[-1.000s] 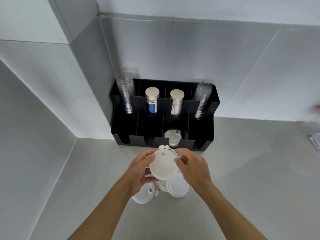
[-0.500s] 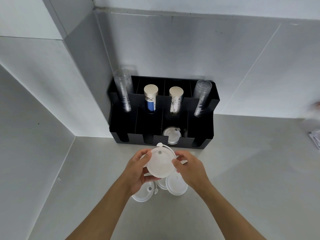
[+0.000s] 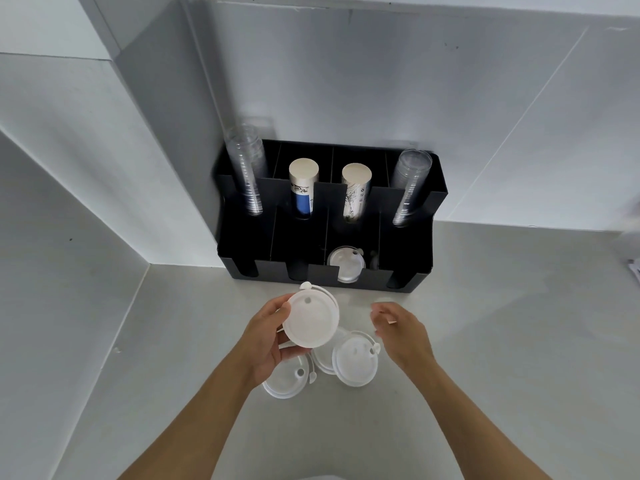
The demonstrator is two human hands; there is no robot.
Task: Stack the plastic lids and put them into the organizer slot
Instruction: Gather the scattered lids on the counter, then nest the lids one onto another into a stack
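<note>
My left hand (image 3: pixel 265 341) grips a small stack of white plastic lids (image 3: pixel 311 317), tilted toward me, just in front of the black organizer (image 3: pixel 408 251). My right hand (image 3: pixel 401 330) hovers to the right of the stack, fingers apart and holding nothing. Three more white lids lie on the counter below my hands: one at the left (image 3: pixel 287 381), one in the middle partly hidden (image 3: pixel 323 362), one at the right (image 3: pixel 355 360). The organizer's third front slot holds a white lid (image 3: pixel 346 266).
The organizer's back row holds two stacks of clear cups (image 3: pixel 247 171) (image 3: pixel 410 185) and two paper cup stacks (image 3: pixel 303 188) (image 3: pixel 355 190). It stands in the corner against grey walls (image 3: pixel 346 81). A white object (image 3: pixel 635 271) shows at the right edge.
My right hand has let go of the lid stack and moved off to the right. The left hand alone now holds the stack.
</note>
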